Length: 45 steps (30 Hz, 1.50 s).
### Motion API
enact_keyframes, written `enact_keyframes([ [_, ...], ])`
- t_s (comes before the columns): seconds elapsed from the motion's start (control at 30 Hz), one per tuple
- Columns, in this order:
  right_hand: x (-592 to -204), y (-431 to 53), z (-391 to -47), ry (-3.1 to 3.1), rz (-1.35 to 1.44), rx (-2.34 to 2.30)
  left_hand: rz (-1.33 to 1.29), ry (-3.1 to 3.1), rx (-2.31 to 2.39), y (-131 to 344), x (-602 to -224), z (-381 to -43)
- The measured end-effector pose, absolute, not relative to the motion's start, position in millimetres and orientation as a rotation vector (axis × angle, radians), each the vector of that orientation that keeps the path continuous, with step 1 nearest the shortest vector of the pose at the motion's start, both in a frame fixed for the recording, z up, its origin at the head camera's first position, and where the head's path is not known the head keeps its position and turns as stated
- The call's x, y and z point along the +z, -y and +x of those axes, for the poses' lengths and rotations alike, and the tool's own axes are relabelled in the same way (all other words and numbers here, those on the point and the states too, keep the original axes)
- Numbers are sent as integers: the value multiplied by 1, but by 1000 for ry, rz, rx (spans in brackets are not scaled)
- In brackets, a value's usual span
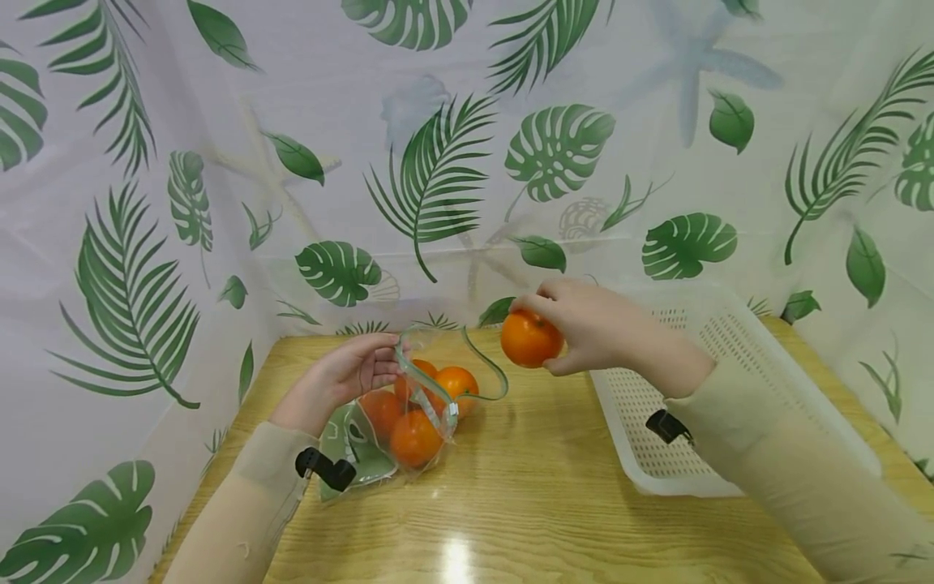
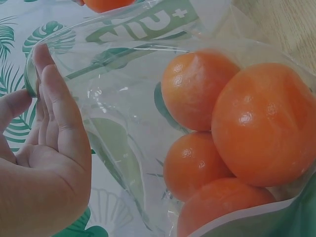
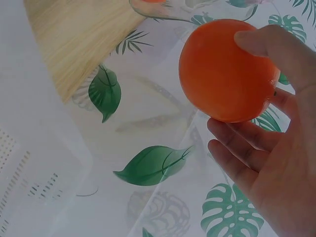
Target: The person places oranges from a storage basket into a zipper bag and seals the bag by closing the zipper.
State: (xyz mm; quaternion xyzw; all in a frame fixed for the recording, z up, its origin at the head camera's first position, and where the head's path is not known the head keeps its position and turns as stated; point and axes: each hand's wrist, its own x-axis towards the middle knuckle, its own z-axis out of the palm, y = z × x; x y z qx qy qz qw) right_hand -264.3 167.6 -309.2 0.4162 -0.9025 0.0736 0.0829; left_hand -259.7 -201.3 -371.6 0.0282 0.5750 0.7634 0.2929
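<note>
A clear plastic zip bag (image 1: 359, 454) with a green-edged mouth and a green printed panel sits on the table's left half. Several oranges (image 1: 416, 438) are bunched inside it, and they show through the film in the left wrist view. My left hand (image 1: 357, 369) pinches the bag's rim between thumb and fingers, and the mouth gapes toward the right. In my right hand (image 1: 591, 324) is another orange (image 1: 531, 337), held up in the air just right of the bag's mouth. The right wrist view has this orange (image 3: 229, 71) gripped between thumb and fingertips.
A white perforated plastic basket (image 1: 631, 454) stands on the right, partly behind my right forearm. The wooden table (image 1: 525, 487) runs back to a leaf-patterned cloth (image 1: 452, 268) hanging behind and at both sides. Each wrist carries a small black camera.
</note>
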Motion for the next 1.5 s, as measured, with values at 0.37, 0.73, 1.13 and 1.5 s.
enact_keyframes([
  [0.37, -315, -155, -265, 2645, 1273, 273, 78, -1543, 2034, 201, -371, -259],
  [0.73, -329, -143, -267, 2656, 1270, 310, 110, -1545, 2033, 203, -373, -257],
  [1.13, -341, -129, -268, 2566, 1350, 361, 118, -1552, 2043, 204, -373, -255],
  [1.5, -348, -110, -266, 2611, 1352, 355, 134, -1538, 2050, 206, -374, -257],
])
